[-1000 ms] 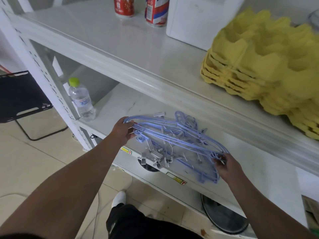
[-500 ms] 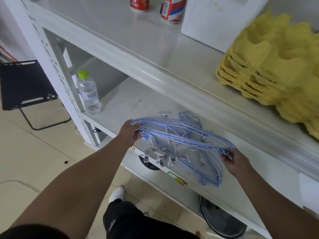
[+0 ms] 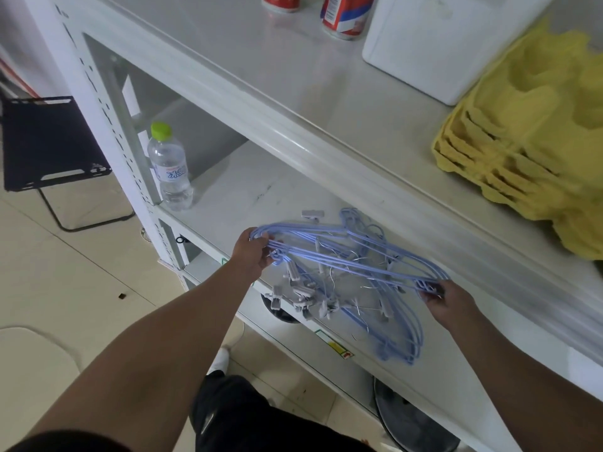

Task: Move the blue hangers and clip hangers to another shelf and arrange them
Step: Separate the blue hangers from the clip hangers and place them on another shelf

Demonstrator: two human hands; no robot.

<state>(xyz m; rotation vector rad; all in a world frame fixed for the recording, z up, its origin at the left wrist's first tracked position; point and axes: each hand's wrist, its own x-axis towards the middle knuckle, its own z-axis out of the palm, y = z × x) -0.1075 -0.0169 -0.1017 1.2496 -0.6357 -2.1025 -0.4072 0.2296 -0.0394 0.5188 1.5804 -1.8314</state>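
A bundle of several blue hangers (image 3: 352,256) spans the front of the middle shelf (image 3: 248,187), tangled with grey clip hangers (image 3: 300,293) that dangle below it. My left hand (image 3: 253,252) grips the bundle's left end. At the right end my right hand (image 3: 448,300) pinches the hangers' tips. Some blue hangers (image 3: 401,340) lie lower, at the shelf's front edge. One loose grey clip (image 3: 313,215) lies on the shelf behind the bundle.
A water bottle with a green cap (image 3: 169,168) stands at the shelf's left end beside the white upright (image 3: 107,125). On the upper shelf (image 3: 293,76) stand stacked yellow trays (image 3: 528,138), a white box (image 3: 447,44) and two cans (image 3: 342,14). A black chair (image 3: 49,141) is at left.
Both hands kept their hold on the hanger bundle and raised it slightly, shifting it a little to the right along the shelf. The camera view moved closer and leftward.
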